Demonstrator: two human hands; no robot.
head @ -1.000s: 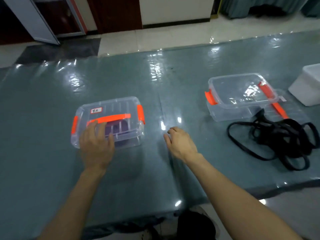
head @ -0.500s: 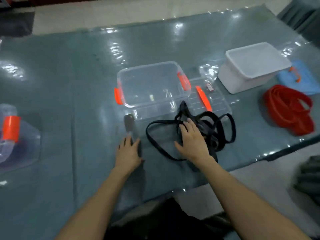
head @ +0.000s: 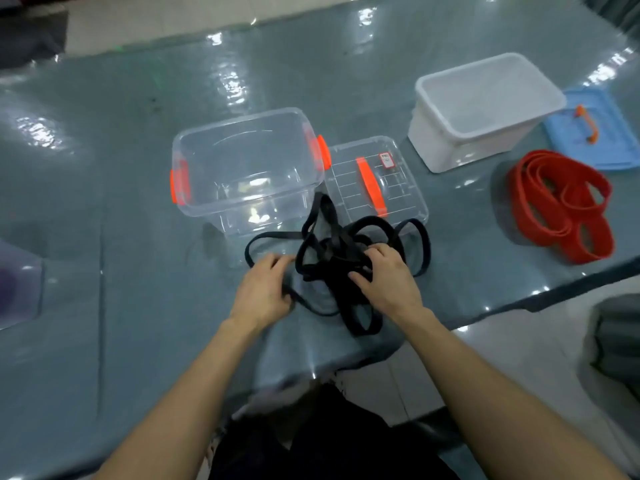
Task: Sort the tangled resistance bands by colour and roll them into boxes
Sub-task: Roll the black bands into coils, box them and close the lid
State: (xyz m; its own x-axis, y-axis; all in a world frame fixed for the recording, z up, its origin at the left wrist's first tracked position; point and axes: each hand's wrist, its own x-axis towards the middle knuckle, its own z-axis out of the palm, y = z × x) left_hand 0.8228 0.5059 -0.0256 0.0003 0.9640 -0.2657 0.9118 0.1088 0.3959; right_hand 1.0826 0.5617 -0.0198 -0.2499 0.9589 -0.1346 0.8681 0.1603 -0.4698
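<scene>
Tangled black bands [head: 332,258] lie on the surface [head: 121,202], just in front of the open clear box [head: 242,168]. Right hand [head: 388,282]: fingers curled into the tangle, gripping it. Left hand [head: 259,292]: fingers apparently pinching one loop, though blur obscures the contact. Red bands [head: 561,206] lie well apart, to the right.

Table [head: 104,237] covered with a glossy grey-green sheet; white glare patches from overhead light across it. Pale tiled floor [head: 173,22] beyond the far edge. Dark mat [head: 27,36] top left. Grey padded object [head: 616,341] at right edge, blurred.
</scene>
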